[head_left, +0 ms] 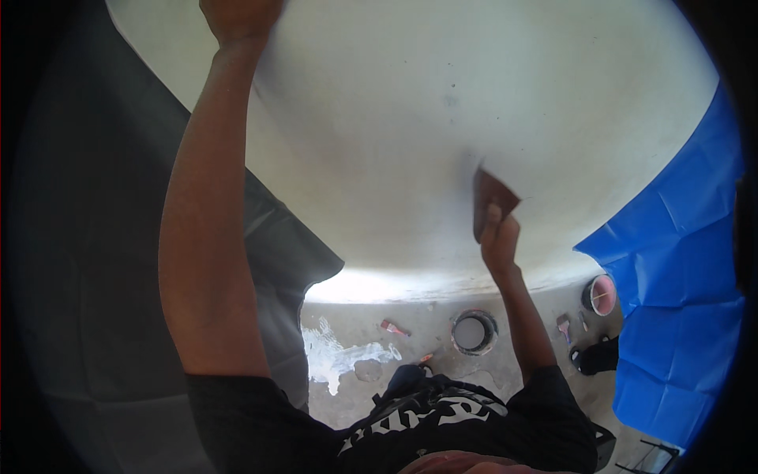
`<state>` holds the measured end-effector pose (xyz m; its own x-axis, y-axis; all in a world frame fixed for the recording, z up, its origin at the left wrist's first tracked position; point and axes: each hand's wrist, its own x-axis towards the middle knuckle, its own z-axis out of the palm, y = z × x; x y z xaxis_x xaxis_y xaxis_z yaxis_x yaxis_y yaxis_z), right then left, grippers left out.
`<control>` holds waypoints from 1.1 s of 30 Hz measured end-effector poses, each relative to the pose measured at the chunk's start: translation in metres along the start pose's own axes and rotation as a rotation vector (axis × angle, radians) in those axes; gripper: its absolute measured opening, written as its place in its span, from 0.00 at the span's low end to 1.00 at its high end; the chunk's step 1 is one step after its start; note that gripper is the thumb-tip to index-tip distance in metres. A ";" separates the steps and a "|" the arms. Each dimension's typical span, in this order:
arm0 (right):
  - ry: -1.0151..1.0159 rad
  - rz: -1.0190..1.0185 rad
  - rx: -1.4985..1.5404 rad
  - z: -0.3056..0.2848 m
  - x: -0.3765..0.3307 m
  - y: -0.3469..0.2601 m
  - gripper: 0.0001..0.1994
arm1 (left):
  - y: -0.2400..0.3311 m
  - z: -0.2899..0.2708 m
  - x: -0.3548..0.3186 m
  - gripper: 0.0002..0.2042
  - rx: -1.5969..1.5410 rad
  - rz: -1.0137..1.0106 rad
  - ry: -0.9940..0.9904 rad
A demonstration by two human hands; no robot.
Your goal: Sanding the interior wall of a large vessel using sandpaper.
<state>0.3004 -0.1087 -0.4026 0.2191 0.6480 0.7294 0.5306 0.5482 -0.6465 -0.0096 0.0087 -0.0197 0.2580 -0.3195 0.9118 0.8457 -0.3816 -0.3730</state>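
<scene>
At the broad white curved surface [568, 118], my right hand [498, 243] pinches a thin reddish-brown sheet [497, 192]; left hand [242, 19] cut off, can't tell its grip; slack pinch could drop the sheet

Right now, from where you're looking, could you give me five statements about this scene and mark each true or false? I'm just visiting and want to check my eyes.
1. The right hand holds a reddish-brown sheet. True.
2. The blue sheet is on the left side of the picture. False: it is on the right; a dark grey sheet is on the left.
3. The left hand is lower in the picture than the right one. False: it is at the top edge, partly cut off.
4. A white patch marks the floor. True.
5. The pink-lined bucket is left of the right forearm. False: it is to the right.
</scene>
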 end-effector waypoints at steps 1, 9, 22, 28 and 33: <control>0.033 0.016 0.035 -0.005 0.011 -0.015 0.22 | -0.004 -0.006 0.000 0.20 0.012 0.008 -0.011; -0.025 -0.100 -0.477 0.000 0.107 -0.034 0.15 | -0.001 -0.004 0.002 0.20 0.044 0.024 0.003; -0.084 -0.395 -0.486 0.045 0.028 0.019 0.07 | -0.001 -0.001 0.003 0.20 0.044 0.028 -0.004; -0.162 -0.432 -0.469 0.049 0.008 0.042 0.09 | 0.003 0.001 0.003 0.21 0.059 0.025 -0.012; -0.121 -0.459 -0.505 0.059 -0.003 0.056 0.10 | 0.001 0.004 -0.001 0.22 0.039 -0.008 -0.051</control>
<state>0.2813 -0.0492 -0.4540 -0.1965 0.4797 0.8551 0.8701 0.4874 -0.0735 -0.0073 0.0120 -0.0202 0.2741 -0.2715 0.9226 0.8650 -0.3497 -0.3599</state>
